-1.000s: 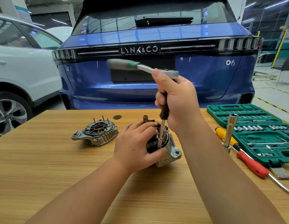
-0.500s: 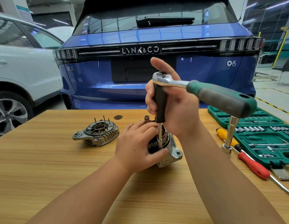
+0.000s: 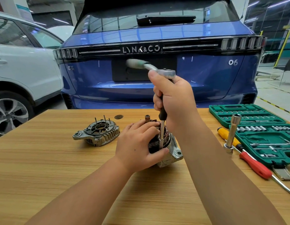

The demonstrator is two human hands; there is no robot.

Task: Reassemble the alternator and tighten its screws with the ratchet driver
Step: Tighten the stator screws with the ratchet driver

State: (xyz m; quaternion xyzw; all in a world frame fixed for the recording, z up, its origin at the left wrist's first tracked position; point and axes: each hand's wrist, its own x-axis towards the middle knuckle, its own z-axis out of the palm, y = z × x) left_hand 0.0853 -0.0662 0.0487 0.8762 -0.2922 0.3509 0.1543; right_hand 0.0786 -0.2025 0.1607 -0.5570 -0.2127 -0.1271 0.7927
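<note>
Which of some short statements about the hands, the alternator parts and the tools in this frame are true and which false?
1. The left hand grips the alternator body. True.
2. The right hand holds the red screwdriver. False: it grips the ratchet driver, standing upright on the alternator; the red screwdriver lies on the table.
3. The alternator end cover lies apart, left of the body. True.
4. The green socket case is closed. False: it lies open.
5. A socket extension stands upright beside the case. True.
</note>
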